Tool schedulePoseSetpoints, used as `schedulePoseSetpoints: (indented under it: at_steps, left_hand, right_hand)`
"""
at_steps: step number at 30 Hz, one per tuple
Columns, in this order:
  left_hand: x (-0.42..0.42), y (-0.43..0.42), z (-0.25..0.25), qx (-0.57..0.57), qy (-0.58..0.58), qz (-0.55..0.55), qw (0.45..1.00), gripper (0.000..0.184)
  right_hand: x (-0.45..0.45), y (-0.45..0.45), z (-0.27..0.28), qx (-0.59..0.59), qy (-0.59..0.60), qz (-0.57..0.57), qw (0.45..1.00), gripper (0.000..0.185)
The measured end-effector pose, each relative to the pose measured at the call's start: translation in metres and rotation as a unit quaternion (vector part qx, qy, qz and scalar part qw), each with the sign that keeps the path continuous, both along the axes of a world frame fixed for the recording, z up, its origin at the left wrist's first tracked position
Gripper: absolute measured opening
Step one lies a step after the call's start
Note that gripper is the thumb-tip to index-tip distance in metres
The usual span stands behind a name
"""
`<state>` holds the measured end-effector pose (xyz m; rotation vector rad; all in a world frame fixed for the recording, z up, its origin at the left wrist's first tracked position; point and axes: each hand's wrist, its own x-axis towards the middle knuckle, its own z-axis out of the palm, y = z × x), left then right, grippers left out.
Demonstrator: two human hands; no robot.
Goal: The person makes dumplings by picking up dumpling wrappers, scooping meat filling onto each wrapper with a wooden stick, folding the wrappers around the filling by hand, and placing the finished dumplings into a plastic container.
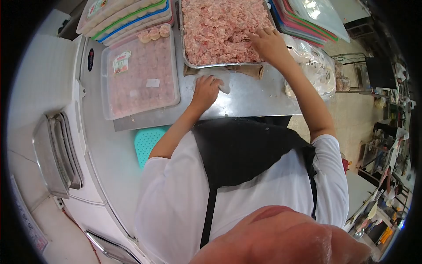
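Observation:
A metal tray (pixel 206 65) full of minced meat (pixel 220 31) stands at the top middle of the head view. Over its right side is my right hand (pixel 268 43), fingers bent and fingertips down at the meat; anything inside the grip is hidden. Just below the tray, my left hand (pixel 205 91) is curled closed on a thin whitish sheet (pixel 224 81), perhaps a wrapper, close above the metal tabletop (pixel 259 99). Left of that hand lies a lidded clear plastic box (pixel 145 94) of round pinkish pieces, and several filled pieces (pixel 154 33) rest on its far edge.
Stacked egg-tray-like boxes with coloured rims (pixel 127 20) stand at the back left. Coloured plastic lids (pixel 303 22) are piled right of the tray, above a filled clear plastic bag (pixel 314 66). A turquoise perforated stool (pixel 147 143) sits below the table edge.

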<state>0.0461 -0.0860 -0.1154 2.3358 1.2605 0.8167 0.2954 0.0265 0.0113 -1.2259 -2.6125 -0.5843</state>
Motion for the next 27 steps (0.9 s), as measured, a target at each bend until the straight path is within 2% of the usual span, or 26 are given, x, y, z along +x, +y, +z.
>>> schedulePoseSetpoints:
  at_steps: [1, 2, 3, 4, 5, 6, 7, 8, 9, 12, 13, 16, 17, 20, 23, 24, 25, 26, 27]
  left_hand:
    - [0.002, 0.004, 0.004, -0.037, -0.029, -0.022, 0.999, 0.017]
    - [0.006, 0.005, 0.009, -0.017, -0.077, -0.037, 0.996, 0.016]
    - [0.015, 0.007, 0.039, 0.003, -0.123, -0.053, 0.991, 0.015]
    - [0.025, 0.012, 0.065, 0.021, -0.170, -0.073, 0.982, 0.015]
    - [0.035, 0.018, 0.079, 0.056, -0.173, -0.094, 0.979, 0.018]
    - [0.047, 0.025, 0.085, 0.144, -0.140, -0.100, 0.975, 0.019]
    - [0.060, 0.033, 0.089, 0.232, -0.108, -0.105, 0.961, 0.020]
    - [0.072, 0.042, 0.089, 0.318, -0.077, -0.109, 0.939, 0.021]
    - [0.084, 0.053, 0.081, 0.302, -0.079, -0.148, 0.938, 0.026]
    - [0.123, 0.073, 0.087, 0.161, -0.140, -0.212, 0.954, 0.031]
    - [0.128, 0.070, 0.091, 0.152, -0.095, -0.220, 0.959, 0.037]
    - [0.144, 0.062, 0.101, 0.144, -0.087, -0.291, 0.942, 0.041]
    - [0.143, 0.063, 0.102, 0.097, -0.117, -0.303, 0.941, 0.042]
    - [0.124, 0.064, 0.113, 0.079, -0.163, -0.278, 0.943, 0.041]
    - [0.094, 0.067, 0.121, 0.102, -0.152, -0.195, 0.964, 0.040]
    - [0.086, 0.070, 0.121, 0.109, -0.151, -0.167, 0.968, 0.039]
    - [0.079, 0.073, 0.121, 0.109, -0.161, -0.148, 0.970, 0.037]
    - [0.073, 0.076, 0.121, 0.108, -0.171, -0.130, 0.971, 0.035]
    - [0.067, 0.077, 0.121, 0.107, -0.182, -0.112, 0.971, 0.034]
  right_hand:
    - [-0.004, -0.012, 0.001, -0.033, 0.053, 0.017, 0.998, 0.031]
    - [-0.007, -0.025, 0.003, -0.065, 0.106, 0.033, 0.992, 0.034]
    - [-0.010, -0.037, 0.006, -0.095, 0.159, 0.047, 0.982, 0.037]
    - [-0.013, -0.050, 0.006, -0.210, 0.280, 0.052, 0.935, 0.039]
    - [-0.016, -0.064, 0.004, -0.315, 0.396, 0.055, 0.860, 0.041]
    - [-0.017, -0.075, 0.002, -0.408, 0.503, 0.058, 0.760, 0.043]
    - [-0.017, -0.085, -0.002, -0.500, 0.608, 0.022, 0.616, 0.043]
    - [-0.017, -0.094, -0.008, -0.570, 0.691, -0.010, 0.444, 0.043]
    - [-0.013, -0.098, -0.011, -0.614, 0.746, -0.035, 0.254, 0.044]
    - [0.017, -0.096, -0.011, -0.478, 0.793, -0.180, 0.332, 0.042]
    - [0.032, -0.096, 0.001, -0.475, 0.767, -0.214, 0.374, 0.040]
    - [0.095, -0.092, 0.000, -0.339, 0.600, -0.241, 0.683, 0.036]
    - [0.119, -0.087, -0.006, -0.236, 0.597, -0.285, 0.712, 0.035]
    - [0.202, -0.074, -0.027, 0.050, 0.519, -0.347, 0.780, 0.032]
    - [0.261, -0.078, -0.093, -0.073, 0.359, -0.425, 0.828, 0.030]
    - [0.257, -0.079, -0.128, -0.029, 0.327, -0.336, 0.883, 0.030]
    - [0.234, -0.082, -0.124, -0.138, 0.286, -0.371, 0.873, 0.028]
    - [0.195, -0.085, -0.080, -0.280, 0.318, -0.404, 0.811, 0.030]
    - [0.204, -0.078, -0.094, -0.338, 0.370, -0.356, 0.789, 0.026]
